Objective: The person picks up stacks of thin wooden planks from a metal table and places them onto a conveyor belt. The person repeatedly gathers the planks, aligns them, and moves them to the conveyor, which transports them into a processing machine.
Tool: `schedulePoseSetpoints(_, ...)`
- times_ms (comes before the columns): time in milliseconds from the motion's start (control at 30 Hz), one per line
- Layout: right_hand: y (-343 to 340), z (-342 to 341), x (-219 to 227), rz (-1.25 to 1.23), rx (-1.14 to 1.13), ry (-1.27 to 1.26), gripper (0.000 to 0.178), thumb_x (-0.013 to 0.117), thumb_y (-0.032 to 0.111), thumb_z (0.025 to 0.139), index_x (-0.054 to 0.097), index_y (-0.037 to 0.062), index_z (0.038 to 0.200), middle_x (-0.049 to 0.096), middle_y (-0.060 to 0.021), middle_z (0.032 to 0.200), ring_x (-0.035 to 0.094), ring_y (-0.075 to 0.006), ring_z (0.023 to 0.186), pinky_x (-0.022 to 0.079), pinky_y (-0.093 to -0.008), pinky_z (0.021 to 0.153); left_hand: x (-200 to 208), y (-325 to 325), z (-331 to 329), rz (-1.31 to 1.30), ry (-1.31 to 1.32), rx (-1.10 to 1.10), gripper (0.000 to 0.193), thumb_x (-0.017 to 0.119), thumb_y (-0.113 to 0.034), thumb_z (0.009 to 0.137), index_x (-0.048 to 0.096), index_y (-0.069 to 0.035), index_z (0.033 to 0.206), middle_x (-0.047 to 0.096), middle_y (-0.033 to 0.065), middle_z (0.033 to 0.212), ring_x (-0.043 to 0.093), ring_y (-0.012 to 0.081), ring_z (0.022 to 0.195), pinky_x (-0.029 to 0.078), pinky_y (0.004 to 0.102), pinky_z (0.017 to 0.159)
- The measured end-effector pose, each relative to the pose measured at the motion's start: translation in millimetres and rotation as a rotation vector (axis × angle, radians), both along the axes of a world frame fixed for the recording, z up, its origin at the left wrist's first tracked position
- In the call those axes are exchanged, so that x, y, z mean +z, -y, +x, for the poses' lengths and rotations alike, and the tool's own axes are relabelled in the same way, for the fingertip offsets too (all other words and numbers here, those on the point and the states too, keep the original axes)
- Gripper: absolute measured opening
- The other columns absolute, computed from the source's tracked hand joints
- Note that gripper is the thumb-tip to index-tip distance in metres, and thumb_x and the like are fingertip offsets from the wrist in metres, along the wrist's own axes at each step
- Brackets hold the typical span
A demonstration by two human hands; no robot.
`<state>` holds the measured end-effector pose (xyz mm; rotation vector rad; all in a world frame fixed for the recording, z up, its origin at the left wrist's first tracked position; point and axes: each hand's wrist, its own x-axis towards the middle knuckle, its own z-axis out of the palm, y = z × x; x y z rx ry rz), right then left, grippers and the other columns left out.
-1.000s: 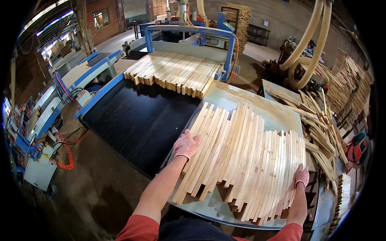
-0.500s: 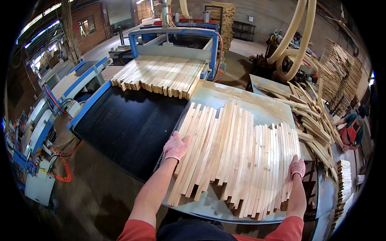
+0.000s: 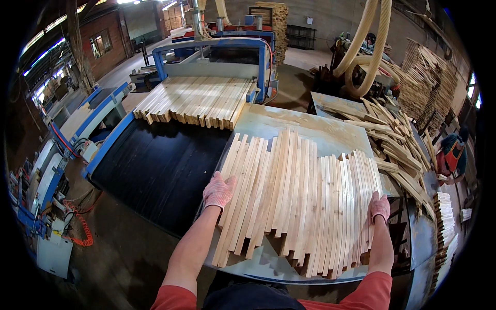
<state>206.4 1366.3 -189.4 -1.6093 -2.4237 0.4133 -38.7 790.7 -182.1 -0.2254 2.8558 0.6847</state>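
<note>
Since the earlier frame my two hands have drawn closer to each other, and the fan of pale, narrow wooden slats (image 3: 299,199) looks tighter, with fewer gaps between the strips. Left hand (image 3: 218,191), in a pink knitted glove, lies flat and open against the outer slat at the 9 o'clock edge of the batch; it presses and grips nothing. Right hand (image 3: 380,207), gloved alike, cups the 3 o'clock edge, fingers curled over the outermost strip, not closed around it. The slats lie side by side on the grey dusty metal table (image 3: 310,126), near ends uneven toward 6 o'clock. I judge the step in hand is squeezing the loose strips into one even pack; the next move seems to call for equal inward pressure from both sides, then squaring the ragged near ends. At 10 o'clock lies the black conveyor belt (image 3: 160,165); at 12 o'clock a second batch of slats (image 3: 194,101) sits before the blue-framed machine (image 3: 217,46). A loose heap of offcuts (image 3: 398,139) lies at 2 o'clock.
</note>
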Motion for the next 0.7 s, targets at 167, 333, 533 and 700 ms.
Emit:
schedulePoseSetpoints(167,-1.2,2.3,1.2,-0.01,0.003,-0.009,0.077,0.047,0.06,0.104,0.058,-0.0053,0.143,0.064,-0.0342,0.138,0.062,-0.0467,0.131,0.048,-0.0502,0.11,-1.9,-0.9,-0.6,0.004,-0.016,-0.007,0.092,0.052,-0.067,0.099,0.041,0.002,0.159,0.053,0.028,0.156,0.057,0.0402,0.14,0.047,0.0469,0.116)
schedulePoseSetpoints(333,10.8,-6.2,17.8,-0.09,-0.001,0.048,0.078,0.046,0.059,0.105,0.051,-0.0008,0.155,0.062,-0.0315,0.145,0.059,-0.0451,0.136,0.047,-0.0493,0.113,-14.9,5.3,-3.4,-0.018,-0.061,-0.006,0.09,0.051,-0.067,0.1,0.043,0.001,0.158,0.055,0.028,0.154,0.06,0.0398,0.137,0.049,0.0475,0.113)
schedulePoseSetpoints(533,-28.8,4.1,-20.3,-0.02,0.031,0.067,0.082,0.045,0.059,0.104,0.05,-0.0067,0.153,0.061,-0.0338,0.143,0.058,-0.0447,0.136,0.046,-0.0474,0.113,-11.0,3.6,-2.8,-0.045,-0.055,-0.044,0.088,0.049,-0.068,0.101,0.046,0.0,0.156,0.06,0.0264,0.149,0.065,0.0374,0.132,0.053,0.0468,0.108)
schedulePoseSetpoints(700,-16.3,-6.7,-16.3,-0.041,0.077,0.036,0.08,0.045,0.058,0.105,0.053,-0.0082,0.148,0.063,-0.0355,0.138,0.06,-0.0471,0.131,0.047,-0.0495,0.11,-17.2,11.3,-1.8,-0.037,-0.047,-0.024,0.09,0.047,-0.068,0.102,0.041,0.002,0.158,0.059,0.0286,0.15,0.061,0.0389,0.136,0.051,0.0461,0.111)
